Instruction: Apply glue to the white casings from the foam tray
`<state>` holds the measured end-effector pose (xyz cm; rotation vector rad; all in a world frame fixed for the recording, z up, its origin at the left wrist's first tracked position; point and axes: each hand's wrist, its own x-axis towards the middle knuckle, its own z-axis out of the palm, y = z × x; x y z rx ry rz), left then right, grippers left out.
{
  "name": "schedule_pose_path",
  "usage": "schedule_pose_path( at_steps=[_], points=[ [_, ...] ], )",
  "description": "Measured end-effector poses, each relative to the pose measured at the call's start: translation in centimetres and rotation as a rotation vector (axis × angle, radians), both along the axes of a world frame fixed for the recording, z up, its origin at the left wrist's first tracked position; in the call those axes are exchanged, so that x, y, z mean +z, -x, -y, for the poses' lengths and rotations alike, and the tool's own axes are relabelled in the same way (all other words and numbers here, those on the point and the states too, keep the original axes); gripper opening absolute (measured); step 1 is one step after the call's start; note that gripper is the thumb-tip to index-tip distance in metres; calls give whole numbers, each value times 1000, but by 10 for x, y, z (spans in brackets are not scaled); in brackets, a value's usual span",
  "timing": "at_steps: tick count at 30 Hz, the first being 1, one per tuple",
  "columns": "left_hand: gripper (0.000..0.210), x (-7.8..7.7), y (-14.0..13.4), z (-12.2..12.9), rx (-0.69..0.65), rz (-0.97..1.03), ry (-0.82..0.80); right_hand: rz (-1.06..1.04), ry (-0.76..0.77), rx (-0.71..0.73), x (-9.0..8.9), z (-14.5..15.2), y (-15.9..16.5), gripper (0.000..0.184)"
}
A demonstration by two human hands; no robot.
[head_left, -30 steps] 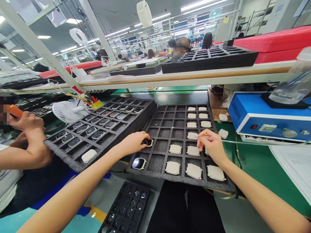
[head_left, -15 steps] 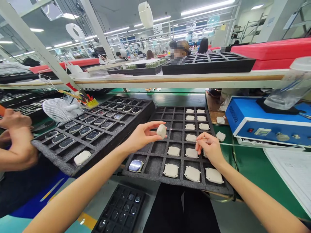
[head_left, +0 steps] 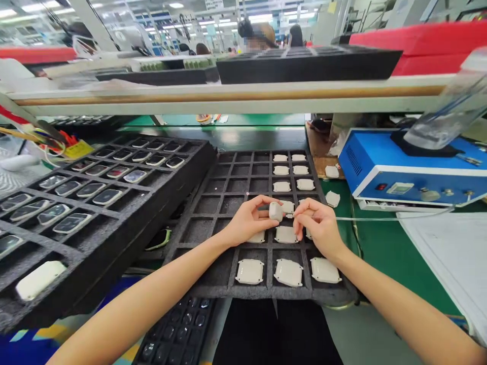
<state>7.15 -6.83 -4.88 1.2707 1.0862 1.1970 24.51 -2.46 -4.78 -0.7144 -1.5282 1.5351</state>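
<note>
Bright light comes from ceiling lamps (head_left: 40, 6). The fan (head_left: 11, 176) is blurred, and the left tray (head_left: 133, 228) looks stretched toward the edge.

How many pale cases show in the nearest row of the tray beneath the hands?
3, in neighbouring compartments of the tray: a left pale case, a middle pale case and a right pale case. The left forearm covers part of that row; others may be hidden.

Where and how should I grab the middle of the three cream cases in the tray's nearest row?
Probably pinch its left and right edges, coming straight down from above: that cream case lies flat, broad face up, and the walls of the black tray surround it, hampering a sideways approach.
</note>
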Motion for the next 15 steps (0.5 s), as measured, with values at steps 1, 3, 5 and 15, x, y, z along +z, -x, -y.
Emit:
schedule_pose_path(
  at_steps=[1, 3, 5, 15],
  points=[
    [35, 0, 0, 0, -10, -2, 4, 8, 8, -3, 0, 0, 0, 4],
    [36, -1, -1, 0, -39, -2, 27, 18, 22, -4, 1, -1, 1, 4],
    [36, -2, -2, 0, -74, 4, 59, 16, 27, 0, 1, -1, 1, 4],
    [36, -1, -6, -1, -62, 14, 104, 31, 19, 3, 0, -2, 1, 6]
  ],
)
